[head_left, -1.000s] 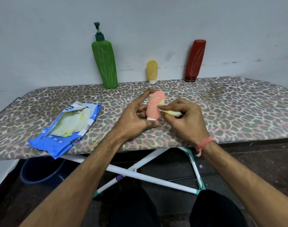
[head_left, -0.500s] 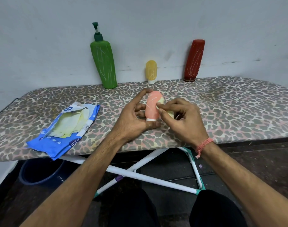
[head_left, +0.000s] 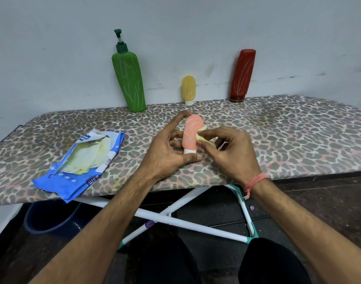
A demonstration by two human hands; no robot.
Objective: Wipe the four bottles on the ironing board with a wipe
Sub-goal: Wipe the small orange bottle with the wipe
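Pink bottle (head_left: 192, 133) clamped in left grip (head_left: 171, 148), wipe (head_left: 202, 136) pinched by right grip (head_left: 226, 150); possibly slipped if squeezed loosely.

Most of the wipe (head_left: 200, 136) is hidden behind the right hand (head_left: 228, 152).

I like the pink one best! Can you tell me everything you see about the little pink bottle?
The pink bottle is small and rounded, soft-looking plastic, with thin white scratchy marks and a white cap at the bottom. It stands cap-down, just above the ironing board. The left hand holds it, thumb under the cap. The right hand presses a pale yellow wipe against its side.
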